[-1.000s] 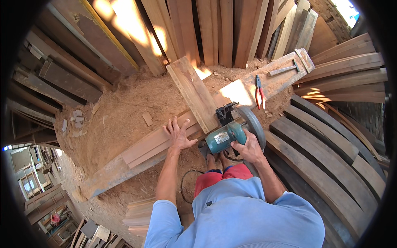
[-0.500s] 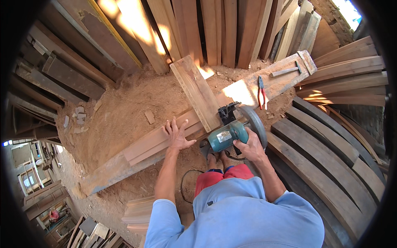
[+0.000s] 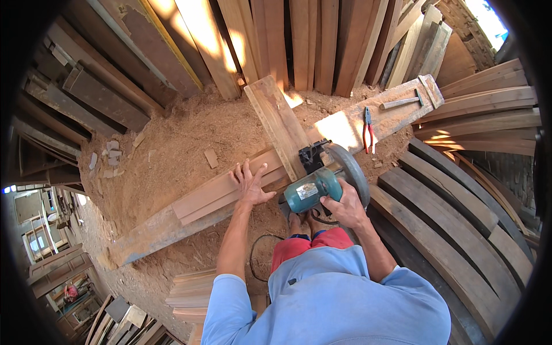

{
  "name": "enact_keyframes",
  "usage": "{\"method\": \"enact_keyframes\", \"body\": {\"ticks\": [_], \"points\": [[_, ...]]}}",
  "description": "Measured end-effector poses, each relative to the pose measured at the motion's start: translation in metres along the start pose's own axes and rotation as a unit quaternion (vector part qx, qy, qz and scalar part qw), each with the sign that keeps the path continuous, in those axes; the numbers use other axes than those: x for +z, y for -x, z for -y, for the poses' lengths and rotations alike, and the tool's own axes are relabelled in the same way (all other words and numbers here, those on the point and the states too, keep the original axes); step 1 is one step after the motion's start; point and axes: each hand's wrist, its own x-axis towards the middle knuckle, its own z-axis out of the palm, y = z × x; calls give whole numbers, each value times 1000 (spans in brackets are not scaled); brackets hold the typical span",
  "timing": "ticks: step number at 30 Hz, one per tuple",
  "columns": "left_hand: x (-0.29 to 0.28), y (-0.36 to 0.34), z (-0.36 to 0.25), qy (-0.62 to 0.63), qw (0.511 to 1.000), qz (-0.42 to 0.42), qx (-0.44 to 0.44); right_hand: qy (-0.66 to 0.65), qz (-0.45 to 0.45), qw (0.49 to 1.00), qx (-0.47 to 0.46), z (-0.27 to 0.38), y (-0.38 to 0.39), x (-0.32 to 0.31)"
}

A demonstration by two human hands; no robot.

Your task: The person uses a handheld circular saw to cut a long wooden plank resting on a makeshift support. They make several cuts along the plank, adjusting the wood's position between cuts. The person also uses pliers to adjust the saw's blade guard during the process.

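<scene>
My left hand (image 3: 250, 185) has its fingers spread on pale reddish planks (image 3: 198, 210) laid along a long, worn board (image 3: 146, 241). A shorter board (image 3: 273, 115) lies crosswise over them. My right hand (image 3: 345, 204) grips the handle of a teal circular saw (image 3: 310, 190) with a grey guard and black base, resting against the crosswise board's near end; its blade is hidden. Red-handled pliers (image 3: 368, 129) and a hammer (image 3: 402, 102) lie on the long board to the upper right.
Upright planks (image 3: 313, 46) line the far side; more timber (image 3: 477, 115) stands at right, with curved-looking dark boards (image 3: 437, 230) below it. Sawdust ground (image 3: 172, 144) surrounds the work, with a black cord (image 3: 255, 261) near my feet. Cluttered wood (image 3: 132, 322) lies lower left.
The view has shifted slightly, so boards and tools sit a little differently in the picture. My hands and the saw show little movement; both keep the same hold.
</scene>
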Motion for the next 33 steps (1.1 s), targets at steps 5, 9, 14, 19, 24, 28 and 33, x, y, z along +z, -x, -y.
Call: {"method": "enact_keyframes", "body": {"ticks": [5,9,14,19,24,28,33], "points": [[-1,-1,-2,-5,1000,9,-6,-1,15,1000,19,3,-8,9],[1,-1,-2,-1,1000,-2,-6,18,12,1000,4,-2,-12,15],[4,0,2,-2,1000,-7,5,65,0,998,-23,-8,-10,16],[10,-3,3,-11,1000,-18,0,33,8,999,-29,-5,-9,16],[12,-5,4,-18,1000,-20,2,12,21,1000,3,2,-9,19],[10,-3,1,7,1000,-14,-11,19,20,1000,-6,9,-11,22],[11,-2,2,-5,1000,-29,3,30,39,998,26,12,-12,16]]}}
